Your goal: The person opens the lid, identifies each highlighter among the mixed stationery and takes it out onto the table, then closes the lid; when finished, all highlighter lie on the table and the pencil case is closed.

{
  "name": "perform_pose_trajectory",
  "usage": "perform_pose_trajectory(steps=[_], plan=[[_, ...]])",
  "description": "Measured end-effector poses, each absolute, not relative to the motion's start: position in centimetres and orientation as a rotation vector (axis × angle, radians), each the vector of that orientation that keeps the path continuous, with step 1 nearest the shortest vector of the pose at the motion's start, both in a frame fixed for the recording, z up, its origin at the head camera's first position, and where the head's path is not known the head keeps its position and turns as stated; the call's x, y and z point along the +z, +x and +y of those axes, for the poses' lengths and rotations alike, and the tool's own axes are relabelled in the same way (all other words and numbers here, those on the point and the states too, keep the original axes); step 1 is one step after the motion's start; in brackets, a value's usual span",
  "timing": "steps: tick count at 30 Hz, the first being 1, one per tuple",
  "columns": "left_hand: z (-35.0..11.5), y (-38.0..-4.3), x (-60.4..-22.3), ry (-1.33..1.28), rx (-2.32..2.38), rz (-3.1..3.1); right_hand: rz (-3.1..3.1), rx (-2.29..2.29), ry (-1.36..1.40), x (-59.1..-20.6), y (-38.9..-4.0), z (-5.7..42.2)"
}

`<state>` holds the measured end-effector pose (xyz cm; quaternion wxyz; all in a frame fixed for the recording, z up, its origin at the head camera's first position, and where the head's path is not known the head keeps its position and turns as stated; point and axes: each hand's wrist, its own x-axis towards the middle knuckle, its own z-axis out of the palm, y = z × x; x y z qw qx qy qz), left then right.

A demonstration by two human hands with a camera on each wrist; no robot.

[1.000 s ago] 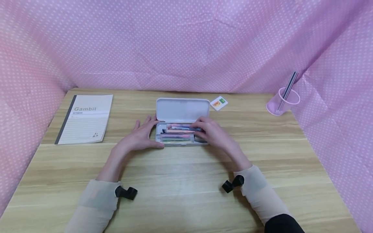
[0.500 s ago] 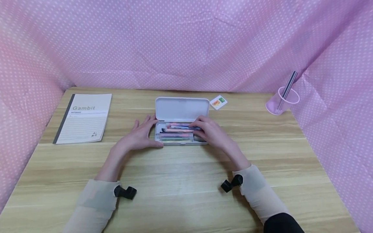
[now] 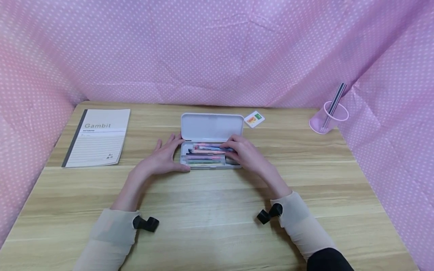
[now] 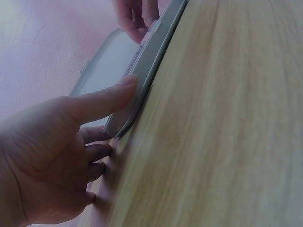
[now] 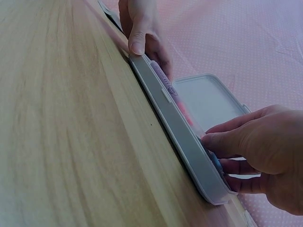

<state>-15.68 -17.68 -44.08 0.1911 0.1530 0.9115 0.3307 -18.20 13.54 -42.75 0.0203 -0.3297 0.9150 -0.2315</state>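
Observation:
A light-coloured pencil case (image 3: 211,127) lies on the table with its lid raised at the back. Several pens (image 3: 205,148) lie along its rear compartment, and more thin, light-coloured sticks (image 3: 203,161) fill a front section. My left hand (image 3: 161,158) holds the case's left end: the thumb (image 4: 116,94) presses the front wall, with the fingers round the end and rear corner. At the right end, my right hand (image 3: 249,154) reaches inside, thumb and fingers round the pens' ends. A bluish piece (image 5: 215,161) shows by its fingers in the right wrist view; the fingertips are partly hidden.
A notebook (image 3: 96,139) lies at the left of the table (image 3: 210,226). Behind the case's right corner is a small white block with a coloured print (image 3: 254,119). A pink cup (image 3: 318,122) holding dark sticks (image 3: 335,99) stands far right. Pink dotted cloth (image 3: 217,56) hangs behind.
Over the last second the head view has shifted very slightly. Both hands, the pencil case and the pens keep the same places relative to one another.

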Motion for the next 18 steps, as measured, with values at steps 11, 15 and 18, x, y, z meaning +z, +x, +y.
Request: perform_pose_trajectory(steps=[11,15,18], plan=[[-17.73,-15.55,-43.94,0.439,0.937,2.554,2.855,-0.709,-1.024,-42.79,-18.14,13.53],[-17.76,-15.55,-43.94,0.429,0.925,2.557,2.859,-0.704,-1.025,-42.81,-18.14,13.55],[-17.77,-15.56,-43.96,0.424,0.919,2.558,2.856,-0.707,-1.022,-42.84,-18.13,13.57]])
